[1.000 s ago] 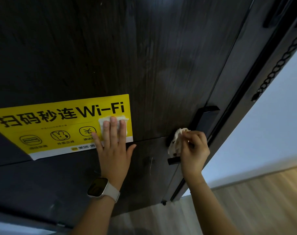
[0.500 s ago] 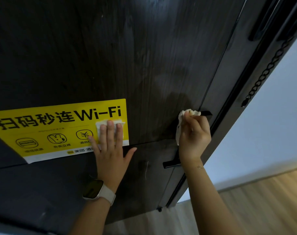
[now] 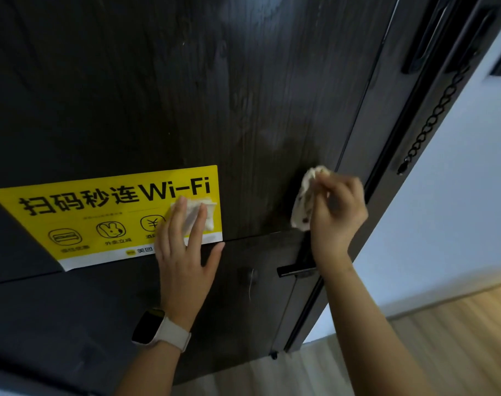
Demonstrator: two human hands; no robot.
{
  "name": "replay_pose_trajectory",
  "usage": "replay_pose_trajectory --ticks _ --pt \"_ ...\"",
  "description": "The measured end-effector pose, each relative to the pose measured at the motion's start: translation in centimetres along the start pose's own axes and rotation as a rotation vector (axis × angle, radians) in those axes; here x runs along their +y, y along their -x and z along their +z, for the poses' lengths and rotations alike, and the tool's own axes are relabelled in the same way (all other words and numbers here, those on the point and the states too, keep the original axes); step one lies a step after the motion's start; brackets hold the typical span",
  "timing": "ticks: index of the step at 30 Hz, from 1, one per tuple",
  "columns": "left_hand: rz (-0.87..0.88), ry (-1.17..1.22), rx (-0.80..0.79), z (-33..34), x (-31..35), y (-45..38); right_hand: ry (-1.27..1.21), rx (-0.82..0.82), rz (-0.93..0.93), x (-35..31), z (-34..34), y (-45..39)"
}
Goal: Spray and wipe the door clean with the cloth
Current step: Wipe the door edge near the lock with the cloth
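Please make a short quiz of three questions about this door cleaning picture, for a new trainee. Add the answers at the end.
1. True or false: the left hand presses a cloth flat on the yellow Wi-Fi sign.
2. What does the right hand grip?
A. a spray bottle
B. a crumpled cloth
C. the chain
3. Fill in: the black door handle lies ____ the right hand.

Key
1. True. Straight fingers hold the flat cloth against the sign's right end.
2. B. The crumpled cloth is bunched in curled fingers against the dark door; the chain hangs untouched on the door's edge.
3. below.
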State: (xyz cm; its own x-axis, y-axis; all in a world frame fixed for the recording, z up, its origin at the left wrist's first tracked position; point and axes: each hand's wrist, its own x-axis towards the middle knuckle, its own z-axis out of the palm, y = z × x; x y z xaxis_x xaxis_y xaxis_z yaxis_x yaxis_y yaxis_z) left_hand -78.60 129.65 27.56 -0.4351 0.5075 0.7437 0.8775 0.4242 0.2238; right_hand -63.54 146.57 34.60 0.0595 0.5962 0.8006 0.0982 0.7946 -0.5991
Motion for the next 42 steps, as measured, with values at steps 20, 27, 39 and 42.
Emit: replay_pose_trajectory --ticks 20,27,39,42 --pt "-0.101 -0.125 -0.039 0.3 -3.1 -0.2 -0.05 -0.187 -0.101 -3.3 3.3 2.4" --pt "-0.105 -0.136 -0.05 0.0 -3.1 -0.2 -0.034 -0.155 -0.27 -4.2 7.9 4.8" --pt "-0.107 -0.135 -0.049 0.1 -3.1 0.0 -0.031 -0.378 -0.137 -1.5 4.9 7.8" --pt "-0.107 -0.149 -0.067 0.1 -3.2 0.0 -0.059 -0.174 -0.102 -2.5 4.9 4.2"
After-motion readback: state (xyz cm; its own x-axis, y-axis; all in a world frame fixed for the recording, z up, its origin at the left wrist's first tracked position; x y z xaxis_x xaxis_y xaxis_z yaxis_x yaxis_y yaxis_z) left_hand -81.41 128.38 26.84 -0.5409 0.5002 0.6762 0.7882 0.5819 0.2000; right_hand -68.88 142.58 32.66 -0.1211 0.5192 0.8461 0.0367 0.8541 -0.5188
